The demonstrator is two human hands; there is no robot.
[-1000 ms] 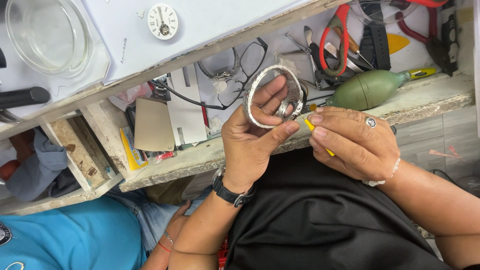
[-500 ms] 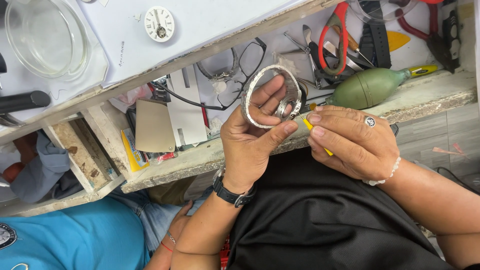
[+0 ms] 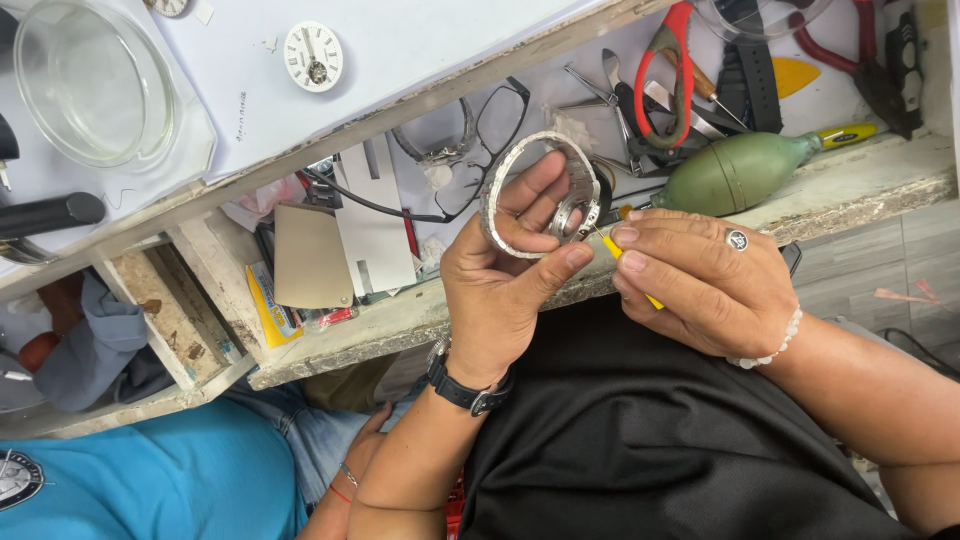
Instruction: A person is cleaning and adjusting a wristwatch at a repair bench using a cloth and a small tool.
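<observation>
Head view: left hand [image 3: 500, 290] holds a steel watch [image 3: 545, 195] in a closed grip, bracelet loop upright, above the bench [image 3: 860, 185]. Right hand [image 3: 705, 280] pinches a yellow-handled tool [image 3: 615, 252], its long axis slanting up-left, tip at the watch case.

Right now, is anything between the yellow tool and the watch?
Nothing visible. The right hand holds the yellow tool with its tip right at the watch, which the left hand grips.

Flat yellow and blue package [image 3: 268, 300] in open drawer, beside tan card [image 3: 310, 258], under bench edge
</observation>
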